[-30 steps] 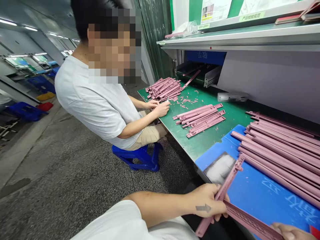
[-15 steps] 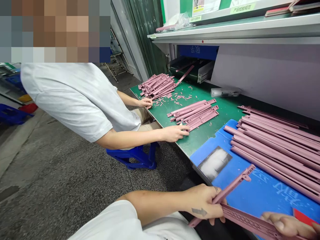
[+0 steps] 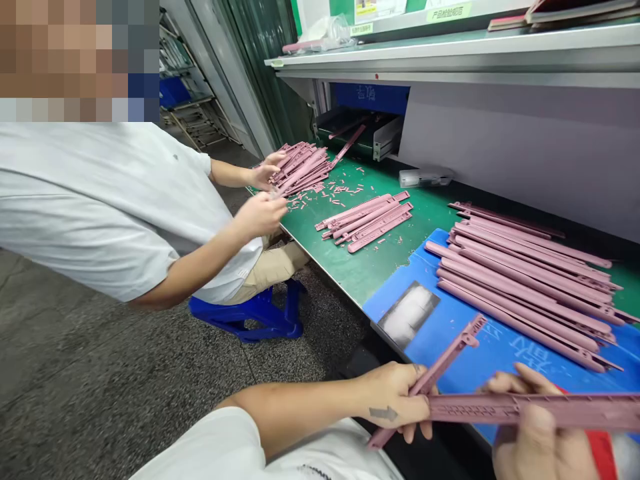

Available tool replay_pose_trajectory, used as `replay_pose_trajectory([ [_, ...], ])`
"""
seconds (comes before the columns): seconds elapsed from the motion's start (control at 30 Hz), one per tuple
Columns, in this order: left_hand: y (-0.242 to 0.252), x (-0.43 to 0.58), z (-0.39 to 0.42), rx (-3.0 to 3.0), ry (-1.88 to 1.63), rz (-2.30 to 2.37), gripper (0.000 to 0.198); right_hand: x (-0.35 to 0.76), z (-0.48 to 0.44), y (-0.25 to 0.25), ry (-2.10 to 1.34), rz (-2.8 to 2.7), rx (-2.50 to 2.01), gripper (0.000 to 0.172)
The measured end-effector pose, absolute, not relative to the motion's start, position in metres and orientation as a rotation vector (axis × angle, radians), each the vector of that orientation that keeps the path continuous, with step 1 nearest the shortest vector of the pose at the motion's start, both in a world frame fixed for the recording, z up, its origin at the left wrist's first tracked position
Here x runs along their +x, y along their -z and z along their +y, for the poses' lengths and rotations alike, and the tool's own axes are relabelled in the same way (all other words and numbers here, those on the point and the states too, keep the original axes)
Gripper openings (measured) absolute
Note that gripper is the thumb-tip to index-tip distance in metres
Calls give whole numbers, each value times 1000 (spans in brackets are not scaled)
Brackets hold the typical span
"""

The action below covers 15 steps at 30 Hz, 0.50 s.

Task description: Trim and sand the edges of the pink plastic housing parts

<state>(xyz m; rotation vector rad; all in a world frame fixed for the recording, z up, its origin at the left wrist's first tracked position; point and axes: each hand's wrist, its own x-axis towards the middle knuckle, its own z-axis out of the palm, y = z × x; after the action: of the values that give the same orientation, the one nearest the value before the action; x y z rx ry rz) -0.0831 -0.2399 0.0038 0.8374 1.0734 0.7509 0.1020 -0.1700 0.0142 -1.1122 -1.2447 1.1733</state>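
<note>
My left hand (image 3: 395, 399) is closed on two pink plastic strips at the bench's near edge. One short pink strip (image 3: 447, 358) slants up to the right over the blue mat (image 3: 500, 350). The other, a long ribbed pink strip (image 3: 530, 408), runs level to the right. My right hand (image 3: 537, 437) grips that long strip from below, thumb on top. Something red shows under the right hand.
A stack of long pink strips (image 3: 525, 283) lies on the blue mat. A smaller pile of pink strips (image 3: 367, 219) rests on the green bench (image 3: 370, 260). A co-worker in a white shirt (image 3: 110, 207) sits on a blue stool (image 3: 250, 313), hands at a far pink pile (image 3: 300, 167). A shelf hangs overhead.
The view swung left and down. The long strip turned level and my right hand came into full view gripping it. The co-worker's hand drew back from the middle pile to the far pile.
</note>
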Motion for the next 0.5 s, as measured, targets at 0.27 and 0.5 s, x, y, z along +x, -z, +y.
replay_pose_trajectory([
  [0.27, 8, -60, -240, 744, -816, 966, 27, 117, -168, 21, -1183, -1540, -992, 36],
  [0.5, 9, -47, -235, 967, -777, 1224, 46, 117, -177, 9, -1139, -1566, -1088, 38],
])
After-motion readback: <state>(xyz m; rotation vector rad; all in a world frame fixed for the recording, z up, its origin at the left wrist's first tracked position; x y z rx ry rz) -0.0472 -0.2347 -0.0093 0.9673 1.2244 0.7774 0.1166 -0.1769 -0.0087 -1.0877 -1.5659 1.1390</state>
